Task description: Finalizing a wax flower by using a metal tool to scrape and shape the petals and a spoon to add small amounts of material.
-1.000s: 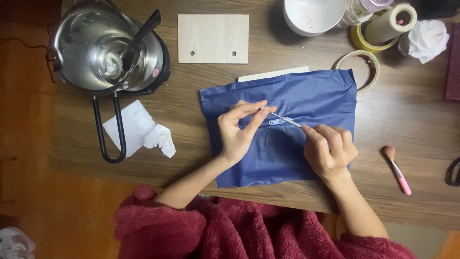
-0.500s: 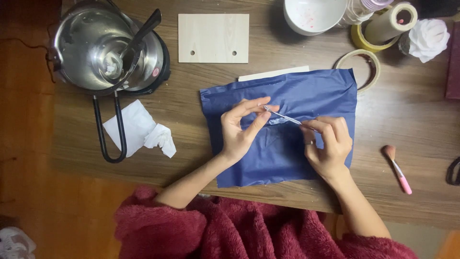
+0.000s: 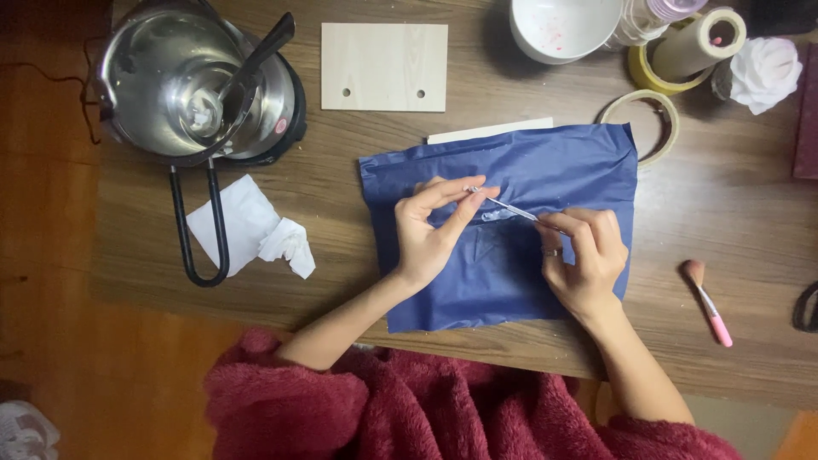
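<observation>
Both hands work over the blue sheet (image 3: 511, 255) near the surface's front edge: right hand (image 3: 584, 260) pinches a thin tool (image 3: 503, 204), left hand (image 3: 434, 230) pinches its tip, steadying it.

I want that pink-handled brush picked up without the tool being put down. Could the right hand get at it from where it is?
Probably not freely: the right hand is pinching the thin metal tool. The way to the pink-handled brush lies open across bare table, with nothing between.

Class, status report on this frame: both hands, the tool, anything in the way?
Left hand pinching thin metal tool at its tip. Right hand gripping other end. Both over blue sheet. Nothing in the way.
</observation>
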